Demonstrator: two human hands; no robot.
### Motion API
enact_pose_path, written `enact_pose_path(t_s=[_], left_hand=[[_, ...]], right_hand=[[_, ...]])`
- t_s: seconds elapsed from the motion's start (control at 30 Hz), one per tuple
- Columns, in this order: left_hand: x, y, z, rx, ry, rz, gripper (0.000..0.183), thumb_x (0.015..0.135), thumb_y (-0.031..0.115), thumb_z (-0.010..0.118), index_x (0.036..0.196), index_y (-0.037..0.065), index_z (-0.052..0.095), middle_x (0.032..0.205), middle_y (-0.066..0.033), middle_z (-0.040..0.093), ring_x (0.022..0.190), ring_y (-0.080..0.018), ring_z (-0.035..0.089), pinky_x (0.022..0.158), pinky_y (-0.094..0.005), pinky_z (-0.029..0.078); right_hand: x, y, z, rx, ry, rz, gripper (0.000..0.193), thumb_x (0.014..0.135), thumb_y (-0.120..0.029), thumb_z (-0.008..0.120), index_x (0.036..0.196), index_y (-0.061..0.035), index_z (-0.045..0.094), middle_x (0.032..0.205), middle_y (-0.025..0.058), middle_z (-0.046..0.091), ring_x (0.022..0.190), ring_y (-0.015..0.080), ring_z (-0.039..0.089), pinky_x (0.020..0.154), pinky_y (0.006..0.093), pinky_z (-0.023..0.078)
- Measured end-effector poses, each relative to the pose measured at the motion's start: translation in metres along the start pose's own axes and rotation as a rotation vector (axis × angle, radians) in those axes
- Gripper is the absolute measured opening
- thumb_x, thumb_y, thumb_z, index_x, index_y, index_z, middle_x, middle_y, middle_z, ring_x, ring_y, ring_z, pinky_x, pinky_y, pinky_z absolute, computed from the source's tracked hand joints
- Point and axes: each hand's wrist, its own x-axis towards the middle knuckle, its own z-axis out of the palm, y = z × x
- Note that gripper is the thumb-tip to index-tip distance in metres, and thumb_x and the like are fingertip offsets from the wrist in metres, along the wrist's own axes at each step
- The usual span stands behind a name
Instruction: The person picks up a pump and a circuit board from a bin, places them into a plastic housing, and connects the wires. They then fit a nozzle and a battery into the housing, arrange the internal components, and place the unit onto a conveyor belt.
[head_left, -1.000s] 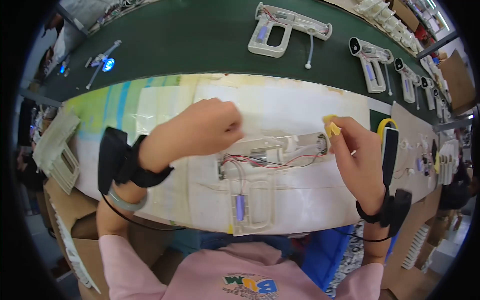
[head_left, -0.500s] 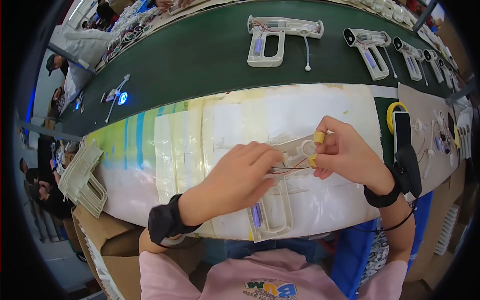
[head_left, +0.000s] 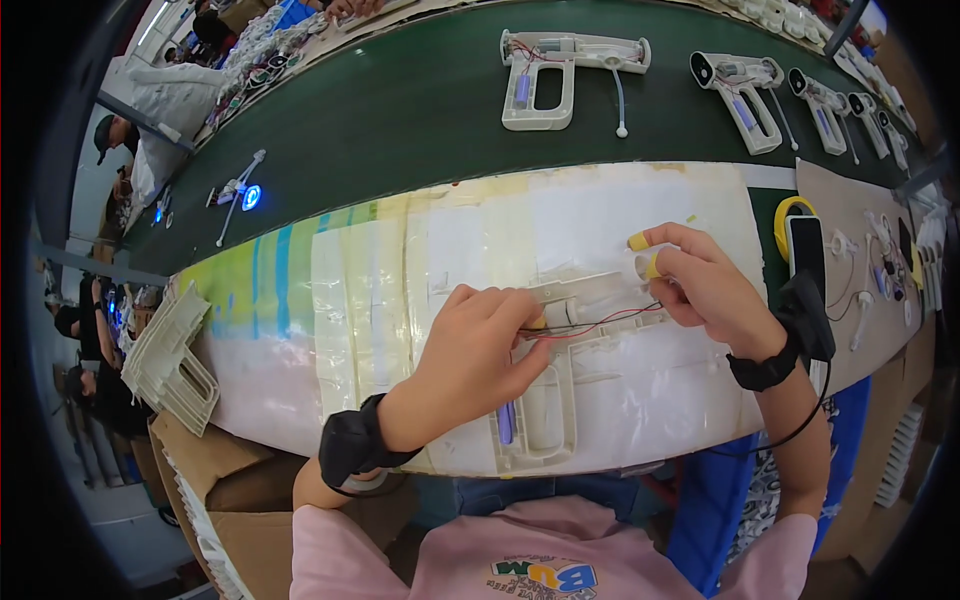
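A pale gun-shaped plastic housing half [head_left: 566, 400] lies on the work surface before me, with a purple cylinder [head_left: 507, 424] in its handle. My left hand [head_left: 478, 345] is closed over the housing's upper left part, and its fingertips hide what they press there. Red and black wires [head_left: 600, 322] run from under these fingers to my right hand [head_left: 700, 290]. That hand, with yellow covers on thumb and index finger, pinches a small round white part [head_left: 642, 266] above the housing's right end. Its other fingers curl near the wires.
Beyond the work surface, a green belt [head_left: 400, 120] carries several gun-shaped assemblies [head_left: 538, 85] and a part with a lit blue ring [head_left: 250, 197]. Stacked empty housings [head_left: 170, 360] stand at the left edge. A phone [head_left: 805, 250] and yellow tape roll [head_left: 790, 212] lie right.
My right hand has lifted the round white part up and right, away from the housing, drawing the wires out longer. My left hand stays on the housing.
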Motion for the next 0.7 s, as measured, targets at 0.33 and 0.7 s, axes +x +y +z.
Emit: enact_pose_path(t_s=[0.33, 0.7], left_hand=[[0.013, 0.001, 0.023, 0.212, 0.094, 0.161, 0.033, 0.072, 0.011, 0.077, 0.100, 0.006, 0.061, 0.091, -0.0065, 0.058, 0.076, -0.0239, 0.058, 0.067, -0.0353, 0.047], [0.016, 0.004, 0.028, 0.084, 0.081, 0.198, 0.023, 0.077, 0.011, 0.075, 0.095, 0.006, 0.062, 0.083, -0.0066, 0.055, 0.063, -0.0244, 0.058, 0.057, -0.0354, 0.047]], right_hand=[[0.002, 0.006, -0.007, 0.044, -0.049, -0.007, 0.018, 0.091, -0.008, 0.045, 0.106, -0.0053, 0.056, 0.064, -0.0013, 0.046, 0.046, 0.0031, 0.028, 0.038, 0.0207, 0.019], [-0.005, 0.012, -0.008, -0.453, -0.018, -0.242, 0.026, 0.086, -0.006, 0.066, 0.110, 0.0017, 0.060, 0.064, -0.0031, 0.051, 0.054, 0.0016, 0.040, 0.047, 0.0204, 0.031]])
